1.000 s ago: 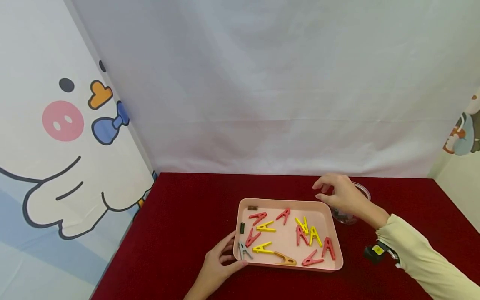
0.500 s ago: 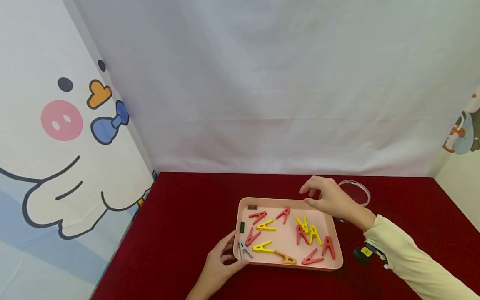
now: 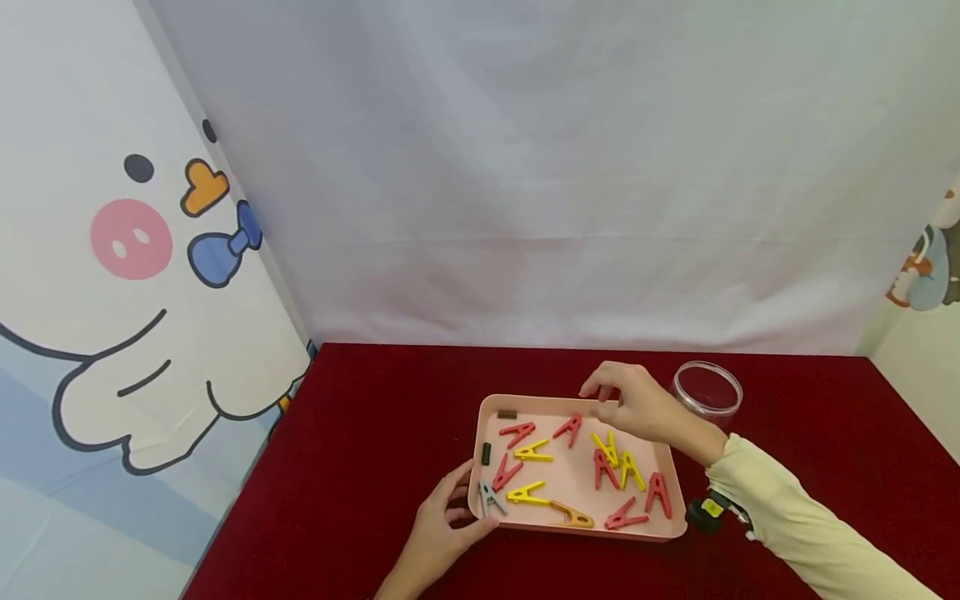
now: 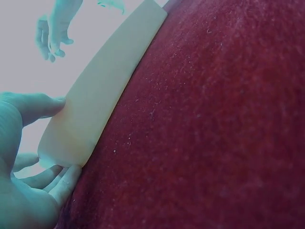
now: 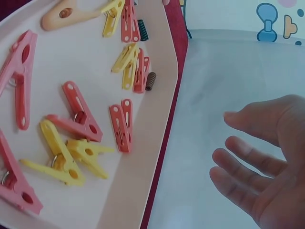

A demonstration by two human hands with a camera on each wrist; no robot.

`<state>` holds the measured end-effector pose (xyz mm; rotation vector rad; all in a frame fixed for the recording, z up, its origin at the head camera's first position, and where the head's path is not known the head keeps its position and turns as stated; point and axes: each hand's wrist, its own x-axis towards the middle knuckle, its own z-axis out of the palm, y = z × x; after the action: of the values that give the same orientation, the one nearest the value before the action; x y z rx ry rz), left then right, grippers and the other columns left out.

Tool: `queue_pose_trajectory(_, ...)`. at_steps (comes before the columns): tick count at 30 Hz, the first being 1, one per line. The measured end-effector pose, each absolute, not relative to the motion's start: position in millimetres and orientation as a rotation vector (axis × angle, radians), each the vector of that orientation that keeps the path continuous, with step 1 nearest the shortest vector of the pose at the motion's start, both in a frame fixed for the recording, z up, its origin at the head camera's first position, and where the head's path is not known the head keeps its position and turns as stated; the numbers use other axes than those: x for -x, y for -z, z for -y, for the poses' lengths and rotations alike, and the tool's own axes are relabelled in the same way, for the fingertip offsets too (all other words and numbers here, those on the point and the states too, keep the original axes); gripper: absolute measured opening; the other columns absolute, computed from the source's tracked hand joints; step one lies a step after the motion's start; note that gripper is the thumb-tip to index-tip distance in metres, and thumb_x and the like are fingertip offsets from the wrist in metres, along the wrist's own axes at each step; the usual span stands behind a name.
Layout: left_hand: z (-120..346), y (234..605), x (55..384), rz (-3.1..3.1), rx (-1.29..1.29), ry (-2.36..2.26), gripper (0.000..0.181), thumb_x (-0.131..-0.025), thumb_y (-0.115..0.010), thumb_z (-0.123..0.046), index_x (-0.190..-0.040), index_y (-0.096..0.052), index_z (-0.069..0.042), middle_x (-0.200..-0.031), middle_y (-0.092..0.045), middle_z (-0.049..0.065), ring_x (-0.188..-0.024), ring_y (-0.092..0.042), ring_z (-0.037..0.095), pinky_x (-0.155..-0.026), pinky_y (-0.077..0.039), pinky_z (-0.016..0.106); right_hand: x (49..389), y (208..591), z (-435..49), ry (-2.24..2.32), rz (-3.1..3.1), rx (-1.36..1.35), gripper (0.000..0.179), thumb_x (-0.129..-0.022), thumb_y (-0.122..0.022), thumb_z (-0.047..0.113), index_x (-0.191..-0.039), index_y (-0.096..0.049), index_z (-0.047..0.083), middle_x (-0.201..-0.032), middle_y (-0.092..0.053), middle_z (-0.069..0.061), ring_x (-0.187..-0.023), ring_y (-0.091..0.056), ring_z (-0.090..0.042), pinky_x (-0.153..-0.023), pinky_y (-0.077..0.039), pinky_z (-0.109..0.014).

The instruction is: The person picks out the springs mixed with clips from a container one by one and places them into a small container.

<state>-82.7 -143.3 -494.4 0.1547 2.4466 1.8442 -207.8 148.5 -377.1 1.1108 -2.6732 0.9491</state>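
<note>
My left hand (image 3: 437, 527) grips the near left corner of a shallow pink tray (image 3: 566, 477), thumb on the rim and fingers against the outer side. Over the tray's far right edge hovers my right hand (image 3: 637, 406), fingers loosely bent and holding nothing. Inside the tray lie several red clothespins (image 3: 572, 428) and several yellow clothespins (image 3: 533, 451). A grey clothespin (image 3: 489, 497) and an orange clothespin (image 3: 573, 515) lie along the near side. Beside the left wall are a brown coil spring (image 3: 507, 414) and a dark green coil spring (image 3: 486, 454).
Behind my right wrist stands a clear round jar (image 3: 708, 412), its lower part hidden by the arm. A dark red cloth (image 3: 390, 417) covers the table. At the back hangs a white curtain (image 3: 525, 208); a cartoon-printed sheet (image 3: 217, 367) is at the left.
My right hand has moved left from in front of the jar to over the tray's far edge, uncovering the jar's rim. The left hand stays on the tray corner.
</note>
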Motion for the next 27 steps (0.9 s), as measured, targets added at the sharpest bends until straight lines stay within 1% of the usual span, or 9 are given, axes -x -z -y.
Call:
queue_pose_trajectory(4,143.2,494.5,82.7,-2.450,-0.151,-1.842,0.076,-0.079,-0.079,-0.026,-0.143,-0.040,-0.016,-0.136,-0.046,0.010,-0.111,-0.049,0.024,-0.080,-0.050,0.025,207.9,380.9,-143.4,-0.969,2.666,-1.133,0.018,-0.077,-0.071,-0.003,-0.091,-0.069,0.009,-0.085,-0.061,-0.001,-0.073,-0.054,-0.013,-0.057,-0.046,-0.025)
queue_pose_trajectory(9,143.1,494.2,82.4,-2.453,-0.149,-1.840,0.076,-0.078,-0.079,-0.026,-0.143,-0.040,-0.017,-0.136,-0.046,0.009,-0.111,-0.049,0.024,-0.081,-0.050,0.025,206.5,384.2,-135.5,-1.005,2.677,-1.161,0.017,-0.079,-0.072,0.000,-0.093,-0.069,0.009,-0.090,-0.063,-0.005,-0.077,-0.056,-0.018,-0.058,-0.047,-0.026)
queue_pose_trajectory(14,143.6,494.7,82.6,-2.450,-0.162,-1.841,0.076,-0.079,-0.079,-0.026,-0.143,-0.040,-0.016,-0.136,-0.046,0.009,-0.112,-0.049,0.025,-0.081,-0.050,0.026,205.1,388.5,-127.2,-1.049,2.702,-1.195,0.017,-0.081,-0.073,0.005,-0.097,-0.068,0.005,-0.093,-0.063,-0.006,-0.079,-0.058,-0.022,-0.059,-0.049,-0.026)
queue_pose_trajectory(17,143.4,494.4,82.6,-2.448,-0.163,-1.838,0.076,-0.079,-0.079,-0.026,-0.143,-0.040,-0.016,-0.137,-0.045,0.009,-0.113,-0.049,0.025,-0.081,-0.050,0.026,205.3,391.9,-121.9,-1.053,2.716,-1.189,0.019,-0.079,-0.074,0.005,-0.097,-0.068,0.004,-0.093,-0.063,-0.006,-0.078,-0.058,-0.021,-0.057,-0.048,-0.025)
queue_pose_trajectory(18,143.3,494.3,82.6,-2.447,-0.163,-1.838,0.076,-0.079,-0.079,-0.026,-0.143,-0.040,-0.017,-0.137,-0.045,0.009,-0.113,-0.049,0.025,-0.082,-0.050,0.026,205.1,392.4,-120.2,-1.056,2.721,-1.185,0.019,-0.079,-0.075,0.005,-0.097,-0.068,0.004,-0.093,-0.063,-0.008,-0.078,-0.058,-0.021,-0.058,-0.050,-0.027)
queue_pose_trajectory(20,143.3,494.0,82.6,-2.443,-0.161,-1.839,0.076,-0.079,-0.079,-0.026,-0.143,-0.040,-0.017,-0.137,-0.045,0.009,-0.113,-0.048,0.025,-0.082,-0.050,0.026,204.8,393.8,-116.9,-1.058,2.729,-1.176,0.020,-0.078,-0.075,0.005,-0.097,-0.068,0.004,-0.094,-0.063,-0.009,-0.078,-0.059,-0.021,-0.058,-0.050,-0.027)
queue_pose_trajectory(24,143.8,492.8,82.2,-2.432,-0.160,-1.846,0.075,-0.078,-0.079,-0.026,-0.143,-0.041,-0.017,-0.136,-0.046,0.009,-0.113,-0.048,0.025,-0.081,-0.050,0.026,204.0,396.1,-110.7,-1.105,2.723,-1.182,0.020,-0.078,-0.076,0.005,-0.097,-0.068,0.004,-0.095,-0.063,-0.009,-0.079,-0.059,-0.022,-0.058,-0.051,-0.026)
queue_pose_trajectory(25,144.0,492.4,82.0,-2.431,-0.159,-1.845,0.075,-0.079,-0.079,-0.026,-0.143,-0.041,-0.017,-0.136,-0.046,0.009,-0.113,-0.049,0.024,-0.081,-0.050,0.026,204.0,397.1,-108.9,-1.115,2.721,-1.182,0.020,-0.078,-0.076,0.005,-0.096,-0.069,0.005,-0.095,-0.063,-0.008,-0.079,-0.059,-0.023,-0.057,-0.050,-0.024)
queue_pose_trajectory(27,144.4,491.6,81.8,-2.429,-0.156,-1.846,0.075,-0.079,-0.079,-0.026,-0.143,-0.041,-0.017,-0.136,-0.046,0.009,-0.113,-0.049,0.024,-0.081,-0.050,0.026,204.1,398.8,-105.2,-1.141,2.709,-1.192,0.019,-0.078,-0.076,0.005,-0.095,-0.069,0.006,-0.095,-0.063,-0.008,-0.078,-0.060,-0.024,-0.056,-0.050,-0.023)
